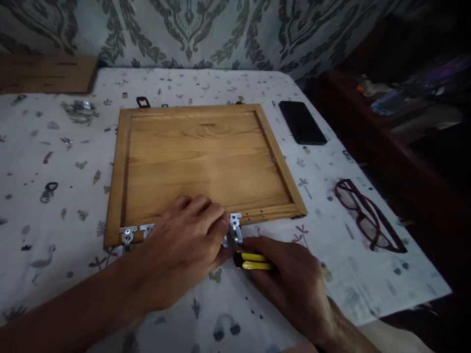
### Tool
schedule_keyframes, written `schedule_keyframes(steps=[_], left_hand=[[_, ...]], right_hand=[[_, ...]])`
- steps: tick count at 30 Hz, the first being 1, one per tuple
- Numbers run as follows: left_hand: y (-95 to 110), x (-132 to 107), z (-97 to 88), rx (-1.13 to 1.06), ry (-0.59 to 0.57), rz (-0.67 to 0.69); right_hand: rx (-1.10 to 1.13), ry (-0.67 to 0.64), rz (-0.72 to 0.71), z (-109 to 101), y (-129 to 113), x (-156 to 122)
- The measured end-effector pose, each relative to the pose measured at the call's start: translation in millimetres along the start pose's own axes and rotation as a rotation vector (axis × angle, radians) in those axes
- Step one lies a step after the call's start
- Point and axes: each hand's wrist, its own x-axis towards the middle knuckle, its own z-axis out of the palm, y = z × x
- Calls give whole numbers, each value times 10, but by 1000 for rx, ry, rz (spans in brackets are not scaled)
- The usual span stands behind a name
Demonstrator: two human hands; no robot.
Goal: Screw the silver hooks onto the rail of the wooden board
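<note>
Gripping the yellow-and-black handle [256,261] crosswise in wrapped right fingers [262,243], I have the metal fitting [236,228] just ahead-left on the wooden panel [206,162]'s near edge, left fingers [215,214] curled beside it, hold hidden.

and we're in a home here, by every sign: look at that white flamingo-and-cactus-print tablecloth [66,198], cheerful stuff, little rainbows on it too! behind it runs a leafy damask wall covering [206,34], proper living-quarters decor. there's a smartphone [303,122] lying about, dark-framed eyeglasses [361,212] near the edge, and out right, in the gloom, a reddish-brown ledge [397,139] holding personal clutter [386,102].
</note>
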Motion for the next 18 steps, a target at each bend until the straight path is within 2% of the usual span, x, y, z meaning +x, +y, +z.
schedule_keyframes(steps=[10, 18], left_hand=[[-8, -23, 24, 13, 3, 7], [-8, -29, 32, 18, -19, 3]], right_hand=[[6, -5, -30, 0, 13, 9], [58, 48, 9, 45, 72, -63]])
